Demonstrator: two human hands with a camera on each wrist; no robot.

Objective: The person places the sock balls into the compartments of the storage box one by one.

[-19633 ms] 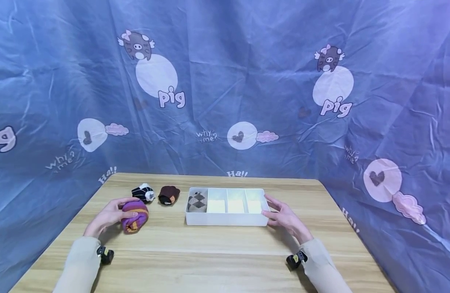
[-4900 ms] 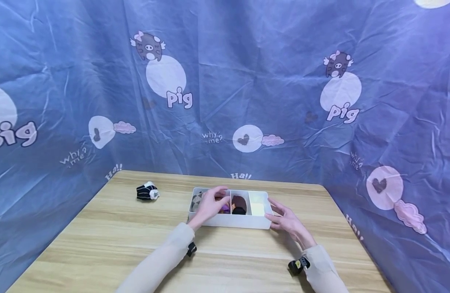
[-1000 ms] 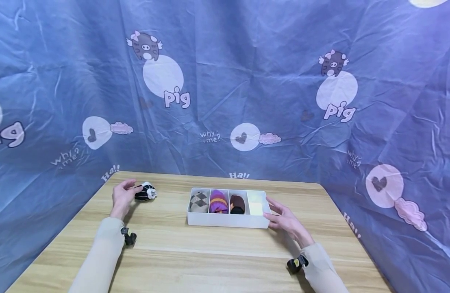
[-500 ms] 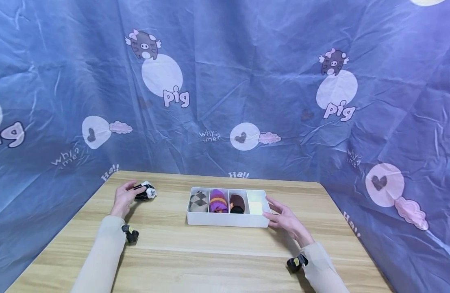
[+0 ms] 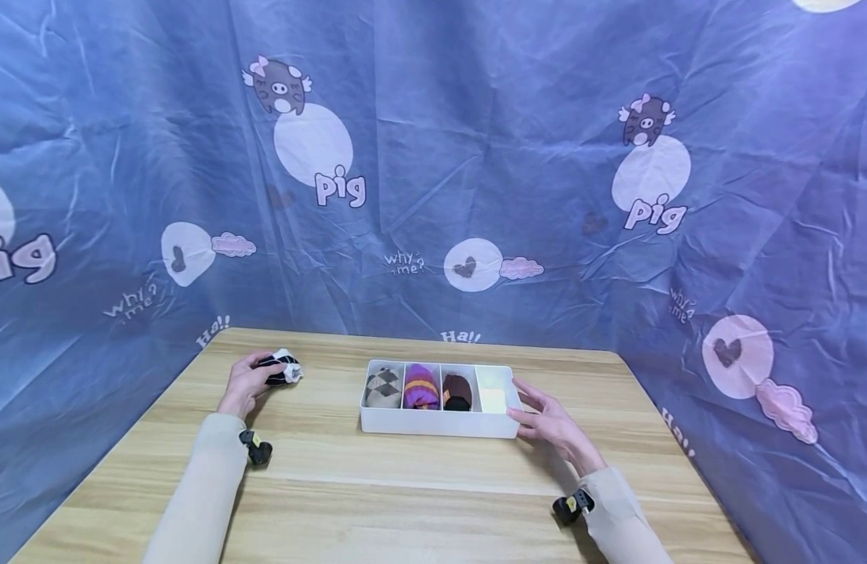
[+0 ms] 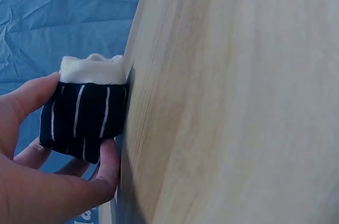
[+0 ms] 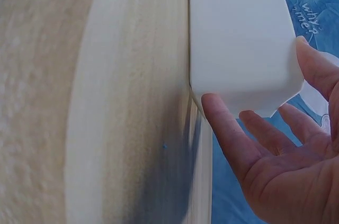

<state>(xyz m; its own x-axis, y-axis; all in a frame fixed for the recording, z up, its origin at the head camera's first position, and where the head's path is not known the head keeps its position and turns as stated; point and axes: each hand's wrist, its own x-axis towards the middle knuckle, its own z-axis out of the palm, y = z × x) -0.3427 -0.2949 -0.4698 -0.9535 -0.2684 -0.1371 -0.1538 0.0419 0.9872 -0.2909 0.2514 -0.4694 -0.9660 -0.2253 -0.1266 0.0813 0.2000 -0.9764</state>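
Note:
At the far left of the table, my left hand (image 5: 244, 385) pinches a rolled black sock with thin white stripes and a white cuff (image 6: 87, 107). In the left wrist view the thumb lies on one side of the roll and the fingers on the other. My right hand (image 5: 554, 427) holds the right end of a white divided box (image 5: 440, 424), thumb and fingers spread around its corners. A grey argyle rolled sock (image 5: 384, 388), a purple and orange one (image 5: 422, 387) and a dark brown one (image 5: 457, 392) sit in the box's compartments; its rightmost compartment (image 5: 493, 398) holds nothing.
The light wooden table (image 5: 377, 493) carries the box near its far middle. Blue printed cloth (image 5: 419, 196) hangs behind the table and along both sides. A small black camera is strapped to each wrist.
Earlier, the purple and brown socks went from the table into the box. Within the last second my left fingers have closed round the striped sock. The right hand stays at the box's end.

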